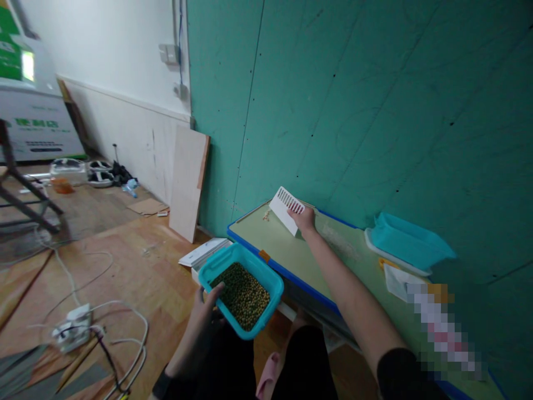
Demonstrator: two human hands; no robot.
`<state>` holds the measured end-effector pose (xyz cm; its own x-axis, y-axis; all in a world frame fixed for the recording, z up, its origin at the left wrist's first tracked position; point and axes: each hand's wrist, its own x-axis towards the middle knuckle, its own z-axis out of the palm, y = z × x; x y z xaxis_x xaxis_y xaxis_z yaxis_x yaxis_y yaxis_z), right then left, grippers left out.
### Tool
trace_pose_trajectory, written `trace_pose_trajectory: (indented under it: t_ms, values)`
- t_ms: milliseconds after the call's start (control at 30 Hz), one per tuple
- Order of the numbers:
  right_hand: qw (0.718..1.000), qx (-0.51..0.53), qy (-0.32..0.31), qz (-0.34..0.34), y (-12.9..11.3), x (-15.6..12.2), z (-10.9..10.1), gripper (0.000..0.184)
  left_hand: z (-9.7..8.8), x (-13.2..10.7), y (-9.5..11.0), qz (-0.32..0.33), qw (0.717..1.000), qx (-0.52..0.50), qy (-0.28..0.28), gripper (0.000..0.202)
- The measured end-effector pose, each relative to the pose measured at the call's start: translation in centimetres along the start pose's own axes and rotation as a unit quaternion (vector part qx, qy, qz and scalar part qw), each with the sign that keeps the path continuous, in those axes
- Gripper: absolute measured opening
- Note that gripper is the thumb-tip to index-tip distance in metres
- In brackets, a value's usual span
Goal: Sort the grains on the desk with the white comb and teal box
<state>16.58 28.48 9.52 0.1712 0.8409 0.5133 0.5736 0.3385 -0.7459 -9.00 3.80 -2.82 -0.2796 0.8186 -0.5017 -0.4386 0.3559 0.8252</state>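
Observation:
My left hand grips the near-left side of a turquoise plastic basin, its thumb over the rim. In the basin lies a mix of dark green and pale yellow beans. Over the far end of a pale green table with a blue edge, my right hand is closed around a white slotted plastic piece. A few pale beans lie on the tabletop beside that piece. Whether the piece touches the table I cannot tell.
Another turquoise basin rests on a white tray at the table's right, against the green wall. A white package lies nearby. A board leans on the wall. Cables and a power strip cover the floor at left.

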Motion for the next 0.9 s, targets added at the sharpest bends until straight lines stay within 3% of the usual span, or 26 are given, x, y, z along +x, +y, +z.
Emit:
trace_pose_trajectory:
  t_ms: [167, 533, 900]
  values:
    - [0.997, 0.047, -0.025, 0.053, 0.3, 0.8, 0.8, 0.025, -0.9, 0.3, 1.4, 0.003, 1.000, 0.003, 0.004, 0.072]
    - [0.974, 0.181, -0.102, 0.091, -0.4, 1.6, 0.2, 0.033, -0.4, 1.9, 2.7, 0.025, 0.999, 0.017, -0.031, 0.078]
    - [0.960, 0.191, -0.177, 0.100, -0.7, 2.2, -0.1, 0.040, -0.4, 1.7, 3.2, 0.007, 0.999, 0.022, -0.039, 0.078]
